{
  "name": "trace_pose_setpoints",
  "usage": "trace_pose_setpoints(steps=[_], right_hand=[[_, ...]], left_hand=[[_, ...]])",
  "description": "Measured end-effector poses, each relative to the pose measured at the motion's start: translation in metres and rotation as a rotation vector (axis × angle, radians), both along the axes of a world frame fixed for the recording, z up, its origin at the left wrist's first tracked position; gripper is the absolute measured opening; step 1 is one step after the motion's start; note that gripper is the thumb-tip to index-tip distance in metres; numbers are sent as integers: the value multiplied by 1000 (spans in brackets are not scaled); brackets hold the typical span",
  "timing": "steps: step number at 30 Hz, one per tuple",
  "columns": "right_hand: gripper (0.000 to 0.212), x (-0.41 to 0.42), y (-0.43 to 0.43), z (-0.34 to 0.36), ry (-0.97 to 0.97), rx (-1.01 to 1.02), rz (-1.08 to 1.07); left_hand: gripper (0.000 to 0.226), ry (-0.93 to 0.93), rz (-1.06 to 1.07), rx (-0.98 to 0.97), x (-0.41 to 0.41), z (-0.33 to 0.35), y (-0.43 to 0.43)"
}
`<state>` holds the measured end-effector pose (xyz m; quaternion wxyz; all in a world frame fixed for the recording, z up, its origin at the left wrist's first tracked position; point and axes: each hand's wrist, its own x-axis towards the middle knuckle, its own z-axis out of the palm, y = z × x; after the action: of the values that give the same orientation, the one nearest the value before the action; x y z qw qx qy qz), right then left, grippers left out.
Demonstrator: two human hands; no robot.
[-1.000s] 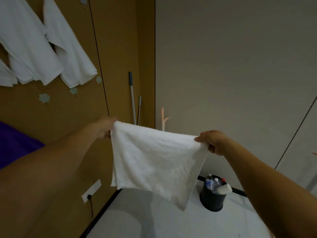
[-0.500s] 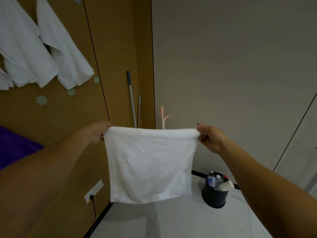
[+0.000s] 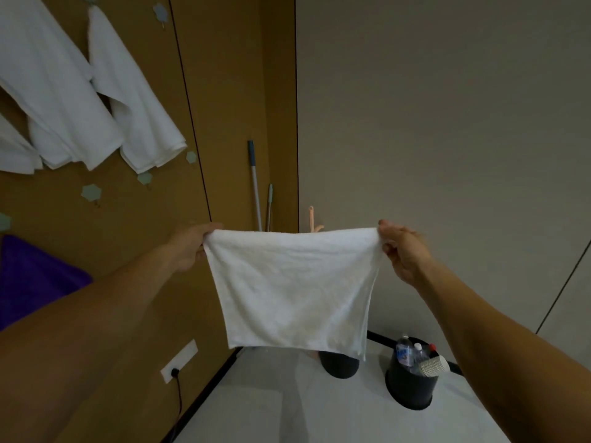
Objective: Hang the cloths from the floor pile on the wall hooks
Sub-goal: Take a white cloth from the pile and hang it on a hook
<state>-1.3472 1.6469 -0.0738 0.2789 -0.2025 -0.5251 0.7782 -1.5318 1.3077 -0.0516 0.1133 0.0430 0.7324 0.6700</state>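
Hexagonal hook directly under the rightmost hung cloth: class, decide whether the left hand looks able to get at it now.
Probably yes: the hook sits bare on the wall, up and left of the left hand, nothing between them, though that hand pinches the white cloth by its corner.

Hands (image 3: 188, 247): two. White cloths (image 3: 294, 289): four. Purple cloth (image 3: 35, 282): one. Buckets (image 3: 409, 388): two. Poles (image 3: 256, 187): two. Outlet (image 3: 179, 361): one.
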Motion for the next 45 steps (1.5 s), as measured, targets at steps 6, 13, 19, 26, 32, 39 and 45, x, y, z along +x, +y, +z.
trace_pose_setpoints(steps=[6, 13, 19, 26, 32, 39, 45], right_hand=[[35, -15, 8, -10, -47, -60, 72], [30, -68, 16, -9, -41, -15, 43], [30, -136, 17, 2, -254, 524, 7], [14, -221, 18, 24, -405, 1065, -236], [25, -288, 5, 44, -320, 1180, -358], [15, -364, 21, 68, -53, 715, -221], [14, -436, 39, 81, 84, 749, 150]], left_hand=[[29, 48, 71, -16, -12, -7, 0], [41, 97, 187, -64, -37, -19, 6], [53, 271, 291, -313, -79, -17, 15], [22, 580, 345, -551, -142, 3, 21], [29, 748, 420, -403, -194, 27, 38], [29, 687, 505, -153, -258, 53, 76], [40, 759, 436, -143, -298, 72, 105]])
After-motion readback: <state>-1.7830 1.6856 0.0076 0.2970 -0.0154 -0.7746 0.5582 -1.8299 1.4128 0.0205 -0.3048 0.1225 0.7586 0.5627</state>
